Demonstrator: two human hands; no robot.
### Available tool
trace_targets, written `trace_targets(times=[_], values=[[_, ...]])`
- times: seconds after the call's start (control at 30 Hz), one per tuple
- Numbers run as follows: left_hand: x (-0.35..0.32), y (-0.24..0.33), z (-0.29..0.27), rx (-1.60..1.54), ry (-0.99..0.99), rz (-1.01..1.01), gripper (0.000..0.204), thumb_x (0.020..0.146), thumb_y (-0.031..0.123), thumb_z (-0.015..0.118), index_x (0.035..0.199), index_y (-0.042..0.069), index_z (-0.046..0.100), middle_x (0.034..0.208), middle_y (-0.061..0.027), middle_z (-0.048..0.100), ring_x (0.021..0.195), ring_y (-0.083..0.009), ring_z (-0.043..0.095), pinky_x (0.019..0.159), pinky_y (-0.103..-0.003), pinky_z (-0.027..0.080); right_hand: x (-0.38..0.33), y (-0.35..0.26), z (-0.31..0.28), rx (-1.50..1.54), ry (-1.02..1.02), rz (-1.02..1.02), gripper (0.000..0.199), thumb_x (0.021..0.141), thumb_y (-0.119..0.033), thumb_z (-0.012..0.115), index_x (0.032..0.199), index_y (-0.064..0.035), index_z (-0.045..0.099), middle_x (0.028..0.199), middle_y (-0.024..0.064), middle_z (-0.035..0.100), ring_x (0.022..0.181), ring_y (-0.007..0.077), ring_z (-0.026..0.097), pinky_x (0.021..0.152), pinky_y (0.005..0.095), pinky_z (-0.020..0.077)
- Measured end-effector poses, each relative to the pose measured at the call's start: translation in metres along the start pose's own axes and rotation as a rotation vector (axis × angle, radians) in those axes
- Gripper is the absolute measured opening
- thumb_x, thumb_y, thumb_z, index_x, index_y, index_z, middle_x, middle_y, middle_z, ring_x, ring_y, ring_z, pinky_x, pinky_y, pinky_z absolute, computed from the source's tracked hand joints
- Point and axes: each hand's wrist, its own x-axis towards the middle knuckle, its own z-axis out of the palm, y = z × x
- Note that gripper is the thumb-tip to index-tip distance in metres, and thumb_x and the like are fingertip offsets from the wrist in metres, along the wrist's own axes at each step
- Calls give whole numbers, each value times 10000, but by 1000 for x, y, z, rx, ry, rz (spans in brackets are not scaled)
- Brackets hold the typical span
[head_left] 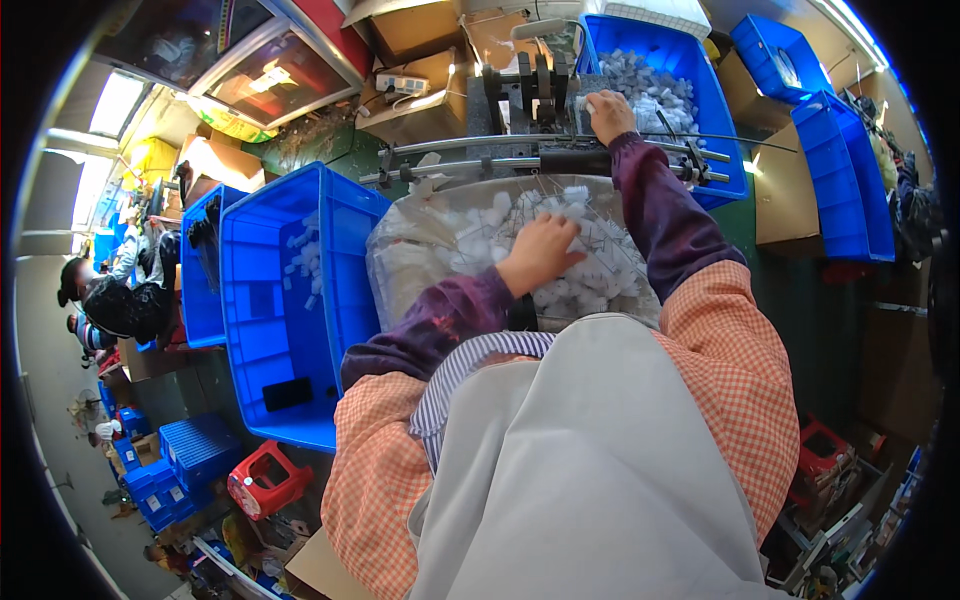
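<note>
My left hand [542,252] lies over a heap of small white plastic pieces [585,290] mixed with thin metal pins. Its thumb stands apart from the fingers, and nothing shows in its grip. The heap rests on a clear plastic sheet [405,240] in front of me. My right hand [609,116] reaches farther out, to the right side of a dark metal machine [540,88]. Its fingers are curled by the machine; what they hold is too small to make out. Two shiny horizontal rods [460,145] run across between the heap and the machine.
A blue bin [715,110] of greyish-white pieces stands beyond my right hand. On the left, a deep blue bin [270,330] holds some white pieces and a black phone-like object [287,394]. Cardboard boxes [420,110] stand behind. A red stool [270,480] and several people are farther left.
</note>
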Motion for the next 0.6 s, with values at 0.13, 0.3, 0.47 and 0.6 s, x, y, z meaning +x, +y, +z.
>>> trace_targets(times=[0.13,0.3,0.47,0.6], values=[[-18,-4,17,17,-60,-22,308,731,211,647,975,51,548,962,-137,525,927,-315,525,764,-393,454,9,-5,18,-157,-30,16,123,775,-162,560,874,-119,618,915,69,599,955,293,497,820,371,404],[-18,-9,23,-60,-48,-28,282,732,194,644,942,37,540,946,-140,528,924,-323,527,764,-391,452,12,-2,23,-101,-22,-3,131,780,-174,553,886,-117,605,932,65,597,967,286,495,828,382,400],[-16,-20,30,-82,-32,35,271,737,151,620,962,27,533,952,-152,534,917,-324,530,770,-389,449,14,4,26,-38,-40,6,142,782,-198,520,888,-141,596,963,38,599,999,259,500,842,402,386],[-16,-11,18,-43,-94,-41,236,725,99,574,945,26,528,938,-148,550,905,-324,540,755,-391,456,17,8,24,-1,-88,6,139,791,-206,547,899,-129,589,948,37,599,971,262,515,840,396,386]])
